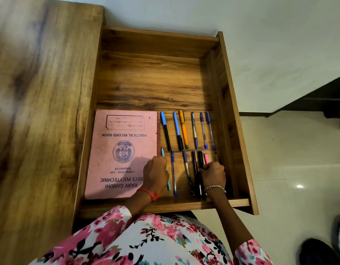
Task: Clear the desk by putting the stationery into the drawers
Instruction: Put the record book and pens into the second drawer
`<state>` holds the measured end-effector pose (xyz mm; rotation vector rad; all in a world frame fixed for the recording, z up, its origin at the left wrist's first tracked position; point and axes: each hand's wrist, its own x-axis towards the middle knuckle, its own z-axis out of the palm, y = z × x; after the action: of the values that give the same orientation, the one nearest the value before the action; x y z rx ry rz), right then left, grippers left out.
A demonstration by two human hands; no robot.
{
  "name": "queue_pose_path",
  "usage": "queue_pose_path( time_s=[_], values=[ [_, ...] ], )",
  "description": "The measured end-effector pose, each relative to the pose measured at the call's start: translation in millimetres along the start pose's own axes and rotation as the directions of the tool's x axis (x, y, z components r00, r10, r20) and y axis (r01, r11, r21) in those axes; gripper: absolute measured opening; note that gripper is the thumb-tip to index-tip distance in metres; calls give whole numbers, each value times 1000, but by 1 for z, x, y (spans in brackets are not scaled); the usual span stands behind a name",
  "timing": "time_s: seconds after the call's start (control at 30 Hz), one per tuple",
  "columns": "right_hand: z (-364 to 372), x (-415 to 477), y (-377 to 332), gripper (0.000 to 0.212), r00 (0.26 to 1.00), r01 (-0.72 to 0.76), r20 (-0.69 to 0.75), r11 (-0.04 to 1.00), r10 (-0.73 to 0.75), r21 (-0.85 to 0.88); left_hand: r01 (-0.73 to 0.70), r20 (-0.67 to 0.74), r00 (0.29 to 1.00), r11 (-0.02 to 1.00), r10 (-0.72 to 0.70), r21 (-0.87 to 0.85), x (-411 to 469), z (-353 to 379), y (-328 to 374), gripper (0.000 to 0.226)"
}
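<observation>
An open wooden drawer (157,79) holds a pink record book (119,150) at the near left and two rows of pens beside it. The far row has several pens, among them an orange pen (183,129) and a blue-capped black pen (165,131). In the near row, my left hand (155,173) lies over a light blue pen (168,185), fingers curled on it. My right hand (213,174) covers the right end of that row, fingers curled around a pink pen (206,158) next to a thick black pen (200,159).
The wooden desk top (40,111) spreads to the left of the drawer. The far half of the drawer floor is bare wood. Pale tiled floor (289,159) lies to the right, with dark furniture (322,100) beyond and a shoe (318,251) at the lower right.
</observation>
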<state>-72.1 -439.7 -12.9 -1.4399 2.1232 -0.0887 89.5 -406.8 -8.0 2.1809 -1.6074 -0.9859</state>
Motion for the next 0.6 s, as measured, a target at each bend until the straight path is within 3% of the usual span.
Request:
queue_pose_path(
  time_s=[0.2, 0.37, 0.6],
  values=[
    [0, -1, -1, 25, 1000, 10, 1, 1000, -10, -14, -141, 72, 989, 962, 127, 236, -4, -7, 11, 18],
    [-1, -2, 0, 27, 1000, 11, 5, 1000, -11, -18, -176, 165, 980, 892, 116, 416, -8, -7, 12, 19],
    [-1, -3, -1, 24, 1000, 25, -14, 1000, -25, -9, -204, 170, 976, 856, 139, 474, -13, -4, 12, 24]
  ],
)
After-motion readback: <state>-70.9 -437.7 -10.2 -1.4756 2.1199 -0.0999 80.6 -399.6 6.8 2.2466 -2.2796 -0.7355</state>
